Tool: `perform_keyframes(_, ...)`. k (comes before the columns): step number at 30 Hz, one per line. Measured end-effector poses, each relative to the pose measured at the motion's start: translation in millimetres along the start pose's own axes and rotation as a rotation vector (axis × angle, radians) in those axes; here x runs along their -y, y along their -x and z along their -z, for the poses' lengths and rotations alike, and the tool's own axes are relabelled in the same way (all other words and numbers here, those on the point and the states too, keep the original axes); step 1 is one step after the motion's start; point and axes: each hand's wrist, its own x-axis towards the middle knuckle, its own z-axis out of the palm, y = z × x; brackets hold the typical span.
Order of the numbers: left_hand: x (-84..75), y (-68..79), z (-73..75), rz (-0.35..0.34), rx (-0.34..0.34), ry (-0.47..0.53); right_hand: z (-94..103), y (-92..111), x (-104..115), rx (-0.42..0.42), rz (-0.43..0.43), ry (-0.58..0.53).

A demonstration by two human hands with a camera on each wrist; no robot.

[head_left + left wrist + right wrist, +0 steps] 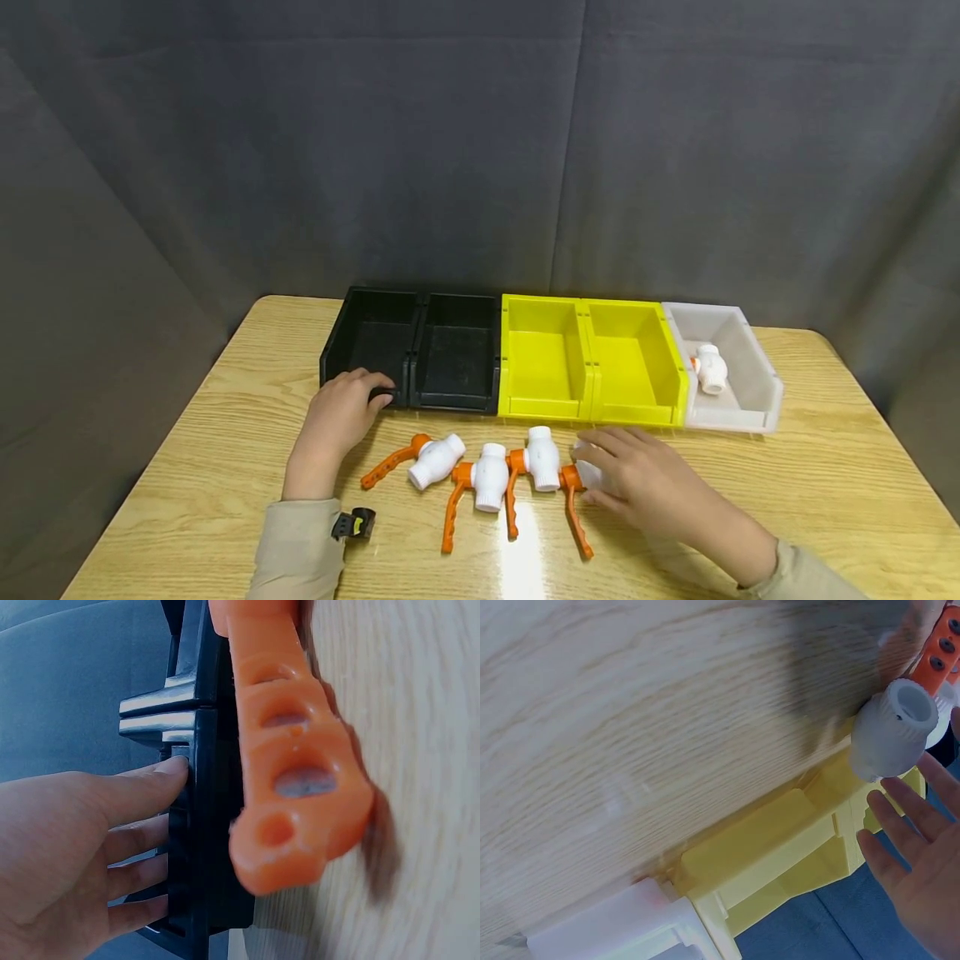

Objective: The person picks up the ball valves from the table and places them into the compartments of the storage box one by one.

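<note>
Clad in beige: left sleeve (pixel 296 554) nearer the left edge of the desk (pixel 225 433), right sleeve (pixel 806 575) nearer the right. Fitted beside the left cuff (pixel 303 512) with a black, yellow-marked device (pixel 366 521). Bare-handed.

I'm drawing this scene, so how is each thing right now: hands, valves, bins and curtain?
Left hand: holding left black bin's front rim
Right hand: fingers extended over rightmost orange-handled valve; touch unclear
Other three valves: resting on table; open or closed, can't tell
Right black bin, yellow bins: open-topped
White bin: holding one valve
Curtain: hanging
</note>
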Motion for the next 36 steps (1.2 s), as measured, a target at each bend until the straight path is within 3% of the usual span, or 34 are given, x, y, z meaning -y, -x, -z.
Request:
perform_keyframes(7,-0.3,-1.0,-1.8,-0.003,0.000,-0.002,2.6,1.6,-0.2,0.152,-0.035,-0.037)
perform_keyframes(13,0.0,-1.0,-1.5,0.006,0.009,0.008,1.5,-0.3,-0.3,0.217,-0.026,-0.061)
perform_keyframes(36,-0.1,0.0,-1.3,0.010,0.008,0.012,1.5,-15.4,0.7,0.286,-0.022,-0.074)
